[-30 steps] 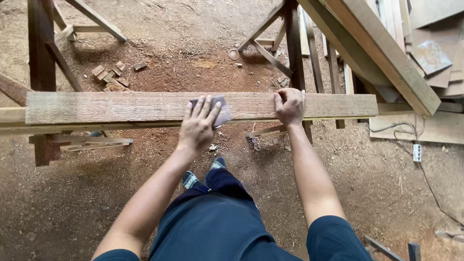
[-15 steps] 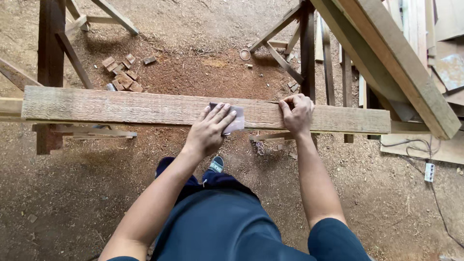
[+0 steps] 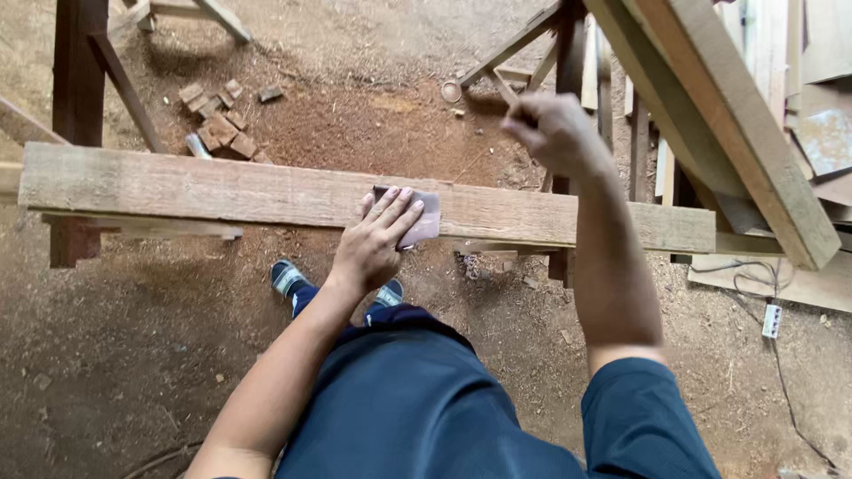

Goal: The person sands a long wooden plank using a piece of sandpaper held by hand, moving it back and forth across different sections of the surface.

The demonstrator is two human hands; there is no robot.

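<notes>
Flat-palmed, the left hand [image 3: 377,239] presses a sheet of sandpaper [image 3: 419,217] against the top face of the long wooden plank [image 3: 222,191]; the fingers are spread and extended rather than curled, so the sheet is pinned by pressure, not pinched. The right hand [image 3: 555,133] is raised clear of the plank, loosely closed, slightly blurred; whether anything is in it cannot be told.

Item 1. Plank: rough-sawn, pale brown, straight grain, square edges, lying level across a dark timber frame [image 3: 75,80] at its left end, likely so that the working face sits at a handy height.

Item 2. Sandpaper: small rectangular sheet, greyish-mauve backing, lying about mid-length of the plank, its right edge showing past the fingertips.

Item 3. Offcut blocks [image 3: 217,124]: short reddish wood pieces in a loose heap on the ground beyond the plank, toward its left half.

Item 4. Ground: packed earth with reddish sawdust, thickest just beyond the plank.

Item 5. Leaning boards [image 3: 737,133]: pale, smooth timbers crossing above the plank's right end.

Item 6. Power strip [image 3: 772,321]: white, with cable, on the ground below the plank's right end.

Item 7. Person's sandalled feet [image 3: 288,277]: planted just on the near side of the plank.
</notes>
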